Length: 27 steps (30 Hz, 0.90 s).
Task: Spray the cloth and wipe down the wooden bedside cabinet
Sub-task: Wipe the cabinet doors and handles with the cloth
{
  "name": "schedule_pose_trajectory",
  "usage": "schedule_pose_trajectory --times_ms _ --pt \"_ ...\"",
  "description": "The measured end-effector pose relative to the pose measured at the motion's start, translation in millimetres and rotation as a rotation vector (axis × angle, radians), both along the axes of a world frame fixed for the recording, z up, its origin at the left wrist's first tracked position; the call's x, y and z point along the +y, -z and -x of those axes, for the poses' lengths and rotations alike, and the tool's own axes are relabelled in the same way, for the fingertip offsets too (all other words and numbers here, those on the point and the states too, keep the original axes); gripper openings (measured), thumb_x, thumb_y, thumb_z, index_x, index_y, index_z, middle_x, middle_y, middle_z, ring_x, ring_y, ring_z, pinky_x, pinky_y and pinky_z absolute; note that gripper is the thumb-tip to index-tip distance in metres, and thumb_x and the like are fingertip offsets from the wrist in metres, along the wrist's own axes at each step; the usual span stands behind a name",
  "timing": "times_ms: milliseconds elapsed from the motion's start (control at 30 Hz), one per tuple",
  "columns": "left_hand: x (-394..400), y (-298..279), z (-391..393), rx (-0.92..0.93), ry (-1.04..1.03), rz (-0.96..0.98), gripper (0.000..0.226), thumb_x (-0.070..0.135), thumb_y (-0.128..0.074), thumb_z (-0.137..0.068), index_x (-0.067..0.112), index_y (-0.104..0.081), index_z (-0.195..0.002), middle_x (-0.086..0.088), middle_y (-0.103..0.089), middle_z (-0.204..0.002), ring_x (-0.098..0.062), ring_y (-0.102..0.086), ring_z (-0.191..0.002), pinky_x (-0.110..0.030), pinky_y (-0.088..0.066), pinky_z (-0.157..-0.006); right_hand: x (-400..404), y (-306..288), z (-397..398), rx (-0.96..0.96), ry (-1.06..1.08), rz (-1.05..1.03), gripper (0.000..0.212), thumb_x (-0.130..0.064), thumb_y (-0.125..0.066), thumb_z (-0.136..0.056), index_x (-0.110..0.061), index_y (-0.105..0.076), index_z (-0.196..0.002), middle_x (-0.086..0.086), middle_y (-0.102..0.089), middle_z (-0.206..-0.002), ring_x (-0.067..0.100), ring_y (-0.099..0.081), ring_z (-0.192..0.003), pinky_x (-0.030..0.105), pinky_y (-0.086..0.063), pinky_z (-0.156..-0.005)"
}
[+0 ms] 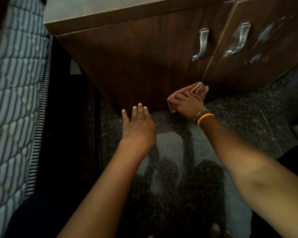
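Note:
The dark wooden bedside cabinet [138, 62] fills the upper middle of the head view, with two doors and metal handles [200, 44]. My right hand [187, 104] presses a crumpled pink checked cloth [197, 89] against the bottom edge of the left door, near the gap between the doors. An orange band and a beaded bracelet circle that wrist. My left hand [138, 124] hovers empty, fingers spread, just in front of the lower left part of the same door, above the floor. No spray bottle is visible.
A striped quilted mattress [15, 100] rises along the left edge, with a dark gap between it and the cabinet. The floor is dark speckled stone [239, 117]. The right door [265, 45] shows pale smears. A pale object sits at the far right edge.

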State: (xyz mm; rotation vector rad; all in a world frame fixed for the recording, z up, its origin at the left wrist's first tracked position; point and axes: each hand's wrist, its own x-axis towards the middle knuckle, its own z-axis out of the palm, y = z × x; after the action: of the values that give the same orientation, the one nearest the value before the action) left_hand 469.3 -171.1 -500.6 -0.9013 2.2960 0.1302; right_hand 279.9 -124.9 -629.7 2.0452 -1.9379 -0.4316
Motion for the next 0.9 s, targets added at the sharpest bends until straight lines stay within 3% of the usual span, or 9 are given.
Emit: schedule_pose_trajectory --times_ms 67,133,233,333,400,567,700,767,900 --pt "0.1 -1.1 -1.1 -0.004 0.003 0.007 0.080 0.024 -0.047 -0.095 0.002 0.011 -0.146 -0.014 0.017 -0.156 -0.028 0.013 -0.144 -0.053 0.009 -0.112 16.6 15.8 11.2 -0.102 0.190 -0.033 0.035 -0.018 -0.039 -0.088 -0.018 -0.068 -0.109 -0.001 -0.055 -0.131 0.028 -0.037 -0.119 0.040 -0.037 -0.094" --pt "1.5 -3.1 -0.1 0.033 0.016 0.035 0.082 0.023 -0.049 -0.094 0.002 0.010 -0.146 -0.015 0.015 -0.156 -0.028 0.012 -0.144 -0.053 0.008 -0.113 36.4 22.9 14.8 -0.436 0.696 0.088 0.037 -0.013 -0.041 -0.093 -0.014 -0.053 -0.129 0.010 -0.040 -0.143 0.030 -0.035 -0.128 0.042 -0.028 -0.106" --pt "9.0 -6.6 6.1 0.207 0.051 0.145 0.081 0.022 -0.051 -0.092 0.002 0.004 -0.147 -0.016 -0.006 -0.156 -0.028 -0.012 -0.144 -0.052 -0.002 -0.115 51.3 17.8 8.0 -1.050 1.400 0.887 0.040 -0.017 -0.052 -0.071 -0.009 -0.063 -0.109 0.017 -0.053 -0.117 0.034 -0.052 -0.102 0.035 -0.039 -0.088" --pt "16.4 -12.3 20.8 0.461 0.101 0.311 0.080 0.021 -0.054 -0.089 0.010 -0.001 -0.149 -0.014 -0.041 -0.136 -0.028 -0.050 -0.115 -0.040 -0.034 -0.101 44.6 -0.2 -8.6 -1.368 1.207 1.244 0.035 -0.003 -0.045 -0.065 0.005 -0.062 -0.094 0.023 -0.056 -0.097 0.027 -0.052 -0.089 0.033 -0.043 -0.086" --pt "17.2 -18.2 32.1 0.559 0.151 0.358 0.080 0.018 -0.052 -0.088 0.017 0.000 -0.149 -0.012 -0.046 -0.126 -0.027 -0.055 -0.101 -0.039 -0.039 -0.087 30.6 -28.7 -32.9 -1.426 1.008 1.389 0.033 0.001 -0.047 -0.065 0.006 -0.061 -0.094 0.016 -0.054 -0.092 0.019 -0.049 -0.090 0.016 -0.041 -0.082" --pt "20.4 -33.3 60.8 0.731 0.213 0.420 0.084 0.006 -0.046 -0.083 0.028 0.003 -0.149 -0.014 -0.050 -0.117 -0.032 -0.058 -0.090 -0.042 -0.037 -0.078 9.4 -126.0 -36.1 -1.137 0.582 1.760 0.025 0.017 -0.055 -0.070 0.011 -0.060 -0.094 0.026 -0.054 -0.093 0.002 -0.047 -0.087 0.003 -0.036 -0.086" --pt "20.2 -38.8 76.1 0.754 0.220 0.463 0.084 0.005 -0.047 -0.083 0.028 0.000 -0.149 -0.016 -0.050 -0.116 -0.033 -0.058 -0.087 -0.042 -0.036 -0.077 0.2 -157.5 -9.4 -0.985 0.451 1.618 0.028 0.011 -0.057 -0.073 0.004 -0.064 -0.099 0.020 -0.054 -0.101 0.024 -0.051 -0.096 0.009 -0.035 -0.088" --pt "21.4 -36.4 82.7 0.712 0.205 0.461 0.080 0.008 -0.046 -0.085 0.028 -0.001 -0.149 -0.015 -0.050 -0.117 -0.033 -0.058 -0.091 -0.042 -0.036 -0.080 -3.6 -140.5 -5.9 -0.925 0.481 1.489 0.031 0.000 -0.057 -0.081 -0.008 -0.062 -0.111 0.015 -0.051 -0.114 0.032 -0.049 -0.105 0.027 -0.036 -0.095" --pt "24.3 -30.1 88.2 0.683 0.168 0.474 0.075 0.012 -0.045 -0.087 0.026 -0.005 -0.149 -0.015 -0.049 -0.120 -0.034 -0.058 -0.095 -0.042 -0.036 -0.083 -7.3 -86.9 -16.5 -0.931 0.594 1.371 0.035 -0.015 -0.053 -0.089 -0.013 -0.056 -0.124 0.017 -0.053 -0.122 0.028 -0.044 -0.117 0.037 -0.031 -0.101"
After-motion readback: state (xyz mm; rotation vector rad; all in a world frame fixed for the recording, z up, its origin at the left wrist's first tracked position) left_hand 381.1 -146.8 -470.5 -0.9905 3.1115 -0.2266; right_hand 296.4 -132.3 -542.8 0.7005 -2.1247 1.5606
